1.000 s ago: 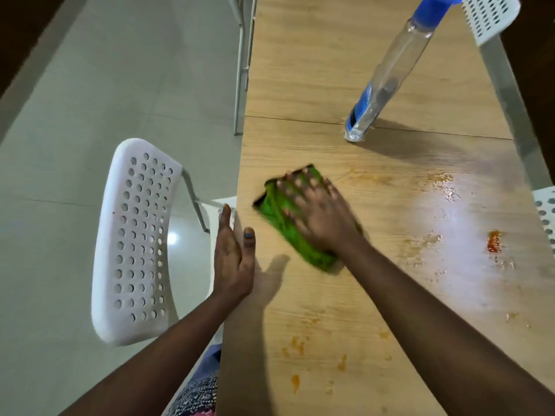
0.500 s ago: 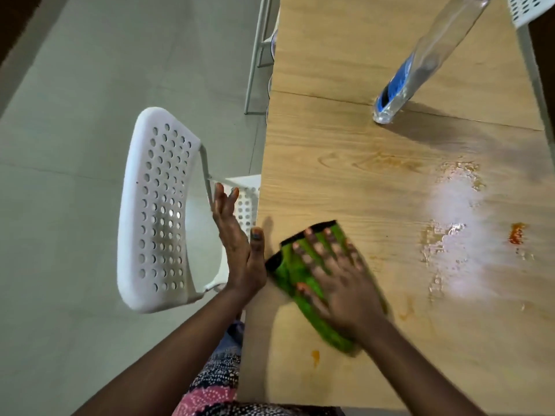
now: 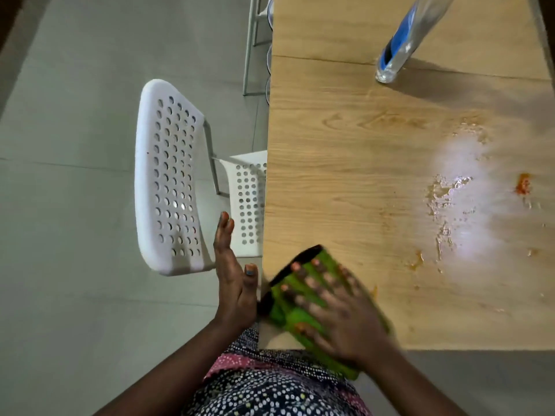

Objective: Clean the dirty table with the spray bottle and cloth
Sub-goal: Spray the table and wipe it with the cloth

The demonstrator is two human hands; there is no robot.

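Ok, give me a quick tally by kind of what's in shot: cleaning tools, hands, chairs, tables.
Cloth: 1
Spray bottle: 1
Hands: 2, left hand off the table edge, right hand flat on the cloth
White chairs: 1 clear; another frame at top, partly hidden
Table: 1
Total: 6

no legible txt (bottle label blurred)

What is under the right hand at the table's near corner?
The green cloth lies flat under the right hand, on the wooden table. Its near end overhangs the edge. Any stain beneath the cloth is covered and cannot be seen.
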